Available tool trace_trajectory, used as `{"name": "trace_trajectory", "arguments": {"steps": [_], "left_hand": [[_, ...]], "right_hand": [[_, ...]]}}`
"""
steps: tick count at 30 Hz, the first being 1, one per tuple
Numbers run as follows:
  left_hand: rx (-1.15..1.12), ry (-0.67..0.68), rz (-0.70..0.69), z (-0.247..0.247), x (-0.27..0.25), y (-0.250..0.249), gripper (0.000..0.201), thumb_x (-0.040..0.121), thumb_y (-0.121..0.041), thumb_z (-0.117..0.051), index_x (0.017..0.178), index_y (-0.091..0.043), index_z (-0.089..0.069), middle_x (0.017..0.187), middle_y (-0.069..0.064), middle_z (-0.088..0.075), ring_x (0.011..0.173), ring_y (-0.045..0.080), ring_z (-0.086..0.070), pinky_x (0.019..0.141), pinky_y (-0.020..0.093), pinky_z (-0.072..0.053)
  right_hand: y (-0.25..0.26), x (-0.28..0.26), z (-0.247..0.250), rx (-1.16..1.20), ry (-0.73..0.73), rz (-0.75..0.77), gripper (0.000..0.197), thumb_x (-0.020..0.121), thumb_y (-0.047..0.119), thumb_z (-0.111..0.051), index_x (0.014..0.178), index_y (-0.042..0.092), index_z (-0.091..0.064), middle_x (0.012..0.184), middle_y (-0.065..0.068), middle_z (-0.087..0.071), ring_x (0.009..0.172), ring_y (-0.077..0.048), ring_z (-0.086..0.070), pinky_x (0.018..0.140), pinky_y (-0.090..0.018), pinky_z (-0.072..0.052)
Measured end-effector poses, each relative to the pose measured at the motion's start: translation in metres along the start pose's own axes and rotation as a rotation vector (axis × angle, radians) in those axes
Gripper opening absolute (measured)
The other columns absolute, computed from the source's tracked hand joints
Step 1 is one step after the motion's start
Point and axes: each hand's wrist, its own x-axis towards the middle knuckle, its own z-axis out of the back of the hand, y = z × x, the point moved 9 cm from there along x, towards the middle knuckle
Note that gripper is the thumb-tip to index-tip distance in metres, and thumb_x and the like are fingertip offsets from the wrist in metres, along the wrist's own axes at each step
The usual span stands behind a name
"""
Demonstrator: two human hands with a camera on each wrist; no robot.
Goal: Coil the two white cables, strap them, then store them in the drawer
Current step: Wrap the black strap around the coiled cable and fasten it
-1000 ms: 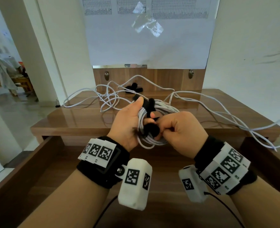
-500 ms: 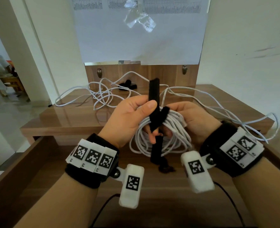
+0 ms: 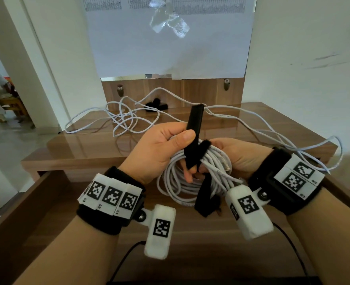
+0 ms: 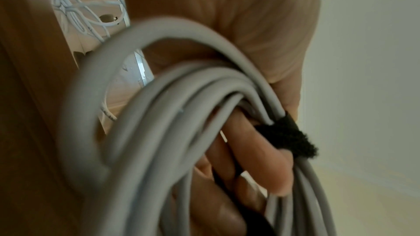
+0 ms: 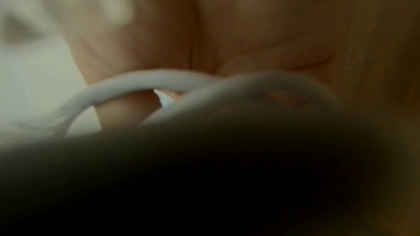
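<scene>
Cable coil (image 3: 178,182) hides the drawer floor; loose cable (image 3: 126,118) sprawls on the desk (image 3: 71,149).

A coiled white cable (image 3: 182,182) is hanging in several round loops at centre frame, with a black strap (image 3: 194,138) crossing its top, one end standing upright, the other dangling below. A second white cable (image 3: 124,118) is lying loose and tangled on the wooden top, upper centre.
</scene>
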Motion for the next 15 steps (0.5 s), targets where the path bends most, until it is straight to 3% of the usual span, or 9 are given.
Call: {"name": "trace_trajectory", "arguments": {"steps": [2,4,5,7,8,10,12,15], "left_hand": [[0.025,0.002,0.000,0.002,0.000,0.001,0.026,0.097,-0.020,-0.043,0.085,-0.002,-0.058,0.064,0.011,-0.068,0.048,0.019,-0.065,0.046,0.027,-0.053],[0.040,-0.001,0.004,0.005,0.002,0.004,0.029,0.098,-0.022,-0.043,0.088,0.002,-0.057,0.064,0.012,-0.067,0.047,0.021,-0.064,0.047,0.027,-0.053],[0.049,-0.003,0.006,0.006,0.002,0.005,0.030,0.098,-0.022,-0.043,0.089,0.003,-0.057,0.064,0.014,-0.067,0.047,0.022,-0.064,0.047,0.027,-0.053],[0.065,-0.027,0.005,0.010,0.003,0.006,0.031,0.098,-0.022,-0.043,0.091,0.004,-0.057,0.067,0.016,-0.067,0.049,0.022,-0.065,0.048,0.026,-0.053],[0.061,-0.057,-0.004,0.014,0.003,0.006,0.030,0.099,-0.022,-0.043,0.092,0.003,-0.058,0.069,0.018,-0.068,0.049,0.021,-0.065,0.047,0.025,-0.053],[0.021,-0.153,-0.037,0.027,0.004,0.007,0.031,0.100,-0.025,-0.045,0.097,0.003,-0.059,0.072,0.021,-0.068,0.046,0.016,-0.063,0.043,0.023,-0.052],[-0.041,-0.248,-0.051,0.039,0.005,0.012,0.037,0.100,-0.030,-0.046,0.106,0.004,-0.059,0.066,0.016,-0.068,0.039,0.013,-0.056,0.043,0.025,-0.051],[-0.142,-0.344,-0.011,0.046,0.005,0.021,0.041,0.100,-0.032,-0.045,0.112,0.005,-0.058,0.058,0.007,-0.064,0.036,0.013,-0.048,0.046,0.028,-0.050]], "right_hand": [[0.000,-0.004,0.001,0.015,0.010,0.010,0.041,0.087,-0.009,-0.050,0.081,0.020,-0.078,0.083,-0.005,-0.073,0.080,-0.021,-0.066,0.081,-0.034,-0.054],[-0.003,-0.008,0.006,0.029,-0.029,-0.005,0.022,0.081,-0.003,-0.058,0.088,0.008,-0.076,0.088,-0.017,-0.070,0.080,-0.029,-0.063,0.079,-0.037,-0.054],[-0.004,-0.009,0.008,0.007,-0.065,-0.016,0.019,0.078,0.000,-0.060,0.091,0.002,-0.074,0.090,-0.024,-0.068,0.079,-0.030,-0.061,0.077,-0.036,-0.053],[-0.006,-0.011,0.016,-0.032,-0.147,-0.036,0.022,0.083,0.003,-0.059,0.099,-0.011,-0.067,0.100,-0.038,-0.061,0.085,-0.036,-0.056,0.083,-0.044,-0.051],[-0.003,-0.012,0.021,-0.052,-0.206,-0.028,0.022,0.088,0.003,-0.057,0.101,-0.011,-0.066,0.101,-0.038,-0.061,0.086,-0.036,-0.056,0.086,-0.048,-0.049],[0.005,-0.013,0.037,-0.030,-0.356,0.029,0.024,0.094,0.008,-0.049,0.103,-0.007,-0.066,0.097,-0.024,-0.067,0.085,-0.032,-0.060,0.085,-0.041,-0.050],[0.014,-0.014,0.049,0.090,-0.468,0.138,0.030,0.096,0.013,-0.048,0.107,-0.010,-0.063,0.103,-0.023,-0.066,0.090,-0.032,-0.061,0.084,-0.036,-0.051],[0.020,-0.017,0.055,0.111,-0.610,0.232,0.030,0.095,0.020,-0.052,0.089,-0.006,-0.068,0.080,-0.022,-0.063,0.067,-0.031,-0.056,0.066,-0.037,-0.049]]}}
